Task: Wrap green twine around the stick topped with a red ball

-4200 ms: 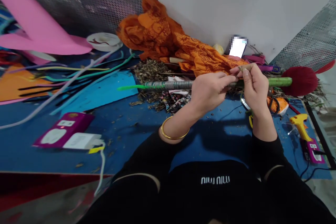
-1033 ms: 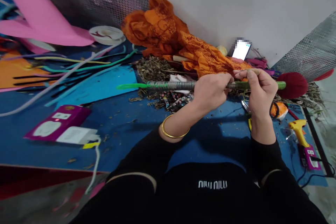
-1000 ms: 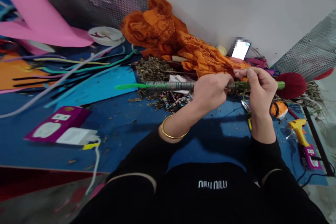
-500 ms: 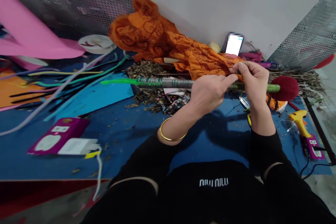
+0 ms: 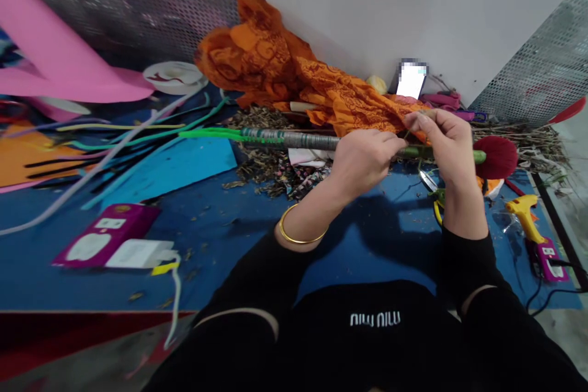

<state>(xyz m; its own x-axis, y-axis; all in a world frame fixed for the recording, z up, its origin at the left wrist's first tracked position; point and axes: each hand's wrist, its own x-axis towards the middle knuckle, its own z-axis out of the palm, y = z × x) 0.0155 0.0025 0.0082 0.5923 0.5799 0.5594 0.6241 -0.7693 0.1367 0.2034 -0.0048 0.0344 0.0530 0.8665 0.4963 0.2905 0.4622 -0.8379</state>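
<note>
A long wrapped stick (image 5: 307, 141) lies level across my view, with grey and green winding along its middle. Bright green strands (image 5: 206, 133) stick out of its left end, and a dark red round head (image 5: 496, 157) sits at the right. My left hand (image 5: 365, 162) is closed around the stick. Just above the stick, my right hand (image 5: 441, 135) pinches a thin, dark strand close to my left fingertips; its exact kind is too small to make out. Scissors (image 5: 432, 184) with yellow handles lie partly behind my right wrist.
Orange patterned cloth (image 5: 331, 89) heaps behind the stick. A lit phone (image 5: 410, 81) leans on the white wall. At right lies a yellow glue gun (image 5: 523, 211); at left are a purple power strip (image 5: 110, 233), blue sheet (image 5: 174, 171) and pipe cleaners. Dried leaves (image 5: 261, 180) litter the blue table.
The stick's left end has risen slightly and its red head has dropped and shifted left. My right fingers have moved a little left with the strand, tilting it. My left hand keeps its grip.
</note>
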